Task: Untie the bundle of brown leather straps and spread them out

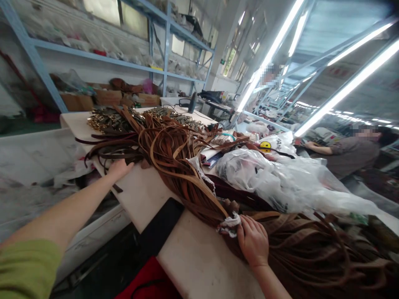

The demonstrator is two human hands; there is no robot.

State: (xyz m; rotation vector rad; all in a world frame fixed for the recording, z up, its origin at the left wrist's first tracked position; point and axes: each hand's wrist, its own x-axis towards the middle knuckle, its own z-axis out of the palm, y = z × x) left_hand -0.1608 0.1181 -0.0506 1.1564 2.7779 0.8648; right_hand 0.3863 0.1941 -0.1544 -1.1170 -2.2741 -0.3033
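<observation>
Long brown leather straps (174, 153) lie in a large bundle across the table (193, 245), bound with white cloth (231, 223) near my right hand (254, 241). That hand is closed, its fingertips at the cloth and the straps beside it; the palm side is hidden. At the table's left edge, my left hand (120, 169) is closed around dark leather straps (109, 153), and a short strap end hangs below it. More brown straps (311, 245) fan out to the right of my right hand.
Brass-coloured metal fittings (109, 120) are heaped at the table's far end. Clear plastic bags (268, 174) cover the right side. A flat black object (162, 224) lies at the near edge. Blue shelves (102, 56) stand behind; a person (352, 151) sits at the right.
</observation>
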